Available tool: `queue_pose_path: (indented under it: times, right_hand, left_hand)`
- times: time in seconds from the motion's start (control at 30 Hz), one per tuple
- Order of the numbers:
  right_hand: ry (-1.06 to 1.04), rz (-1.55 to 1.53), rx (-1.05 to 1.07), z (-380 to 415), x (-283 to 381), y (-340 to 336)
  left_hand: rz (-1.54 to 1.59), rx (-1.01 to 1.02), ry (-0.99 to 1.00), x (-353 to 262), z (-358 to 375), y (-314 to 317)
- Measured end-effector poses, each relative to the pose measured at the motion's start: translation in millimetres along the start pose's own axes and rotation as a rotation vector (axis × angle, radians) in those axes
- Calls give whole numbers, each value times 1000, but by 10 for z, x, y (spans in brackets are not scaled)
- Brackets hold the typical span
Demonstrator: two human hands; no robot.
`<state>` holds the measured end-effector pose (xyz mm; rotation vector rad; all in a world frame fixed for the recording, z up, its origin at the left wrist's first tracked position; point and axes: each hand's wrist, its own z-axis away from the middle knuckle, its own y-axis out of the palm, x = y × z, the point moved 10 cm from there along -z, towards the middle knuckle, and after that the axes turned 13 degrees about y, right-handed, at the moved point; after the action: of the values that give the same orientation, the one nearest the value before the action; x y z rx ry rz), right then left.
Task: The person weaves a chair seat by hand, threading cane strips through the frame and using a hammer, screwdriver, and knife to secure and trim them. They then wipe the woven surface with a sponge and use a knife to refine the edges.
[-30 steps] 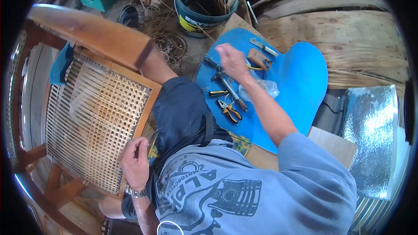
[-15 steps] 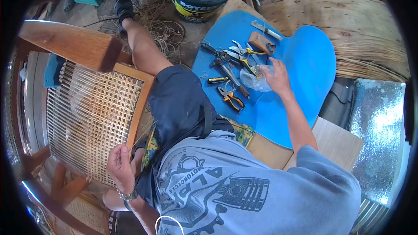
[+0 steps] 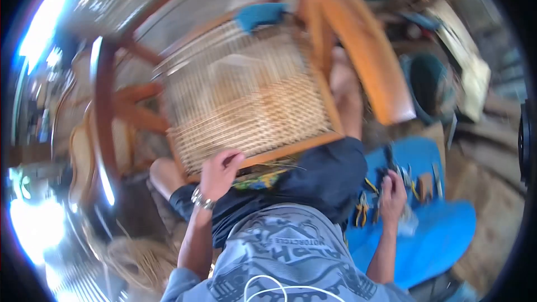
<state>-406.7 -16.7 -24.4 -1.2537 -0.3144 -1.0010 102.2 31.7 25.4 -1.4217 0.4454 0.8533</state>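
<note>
My left hand (image 3: 219,174) is at the near edge of a wooden chair's woven cane seat (image 3: 254,103). Its fingers are curled in towards the thumb; anything between them is too small or blurred to make out. The seat has a close weave on the near side and long parallel strands on the far side. My right hand (image 3: 393,194) hovers over the blue surface (image 3: 442,223), beside a clear plastic bag (image 3: 408,221) and near the pliers (image 3: 362,212). Motion smears its fingers, so their grip does not show.
A blue piece (image 3: 261,15) lies at the seat's far edge. The chair's wooden arm (image 3: 363,39) juts out at the right. Beyond my knee stands a dark bucket (image 3: 428,84). Several hand tools lie on the blue surface, with a wooden block (image 3: 426,185) among them.
The view has swung left, bringing the chair to the middle. My right hand has shifted from the plastic bag towards the tools. My left hand remains by the seat's edge.
</note>
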Motion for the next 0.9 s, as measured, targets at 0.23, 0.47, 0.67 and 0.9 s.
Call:
queue_pose_path:
  times: [0.23,0.47,0.67,0.9]
  right_hand:
    - [-502,-217,368,430,2194,1110]
    - [-1079,19,22,-286,4071,2589]
    - [-1222,466,-218,-1527,4416,3337]
    - [-899,208,203,-899,4631,3107]
  left_hand:
    - [5,-441,121,-228,199,-974]
    - [-35,-518,-124,552,637,-1271]
    - [-209,-662,-27,848,689,-1346]
    - [177,-852,-156,1621,604,-1383]
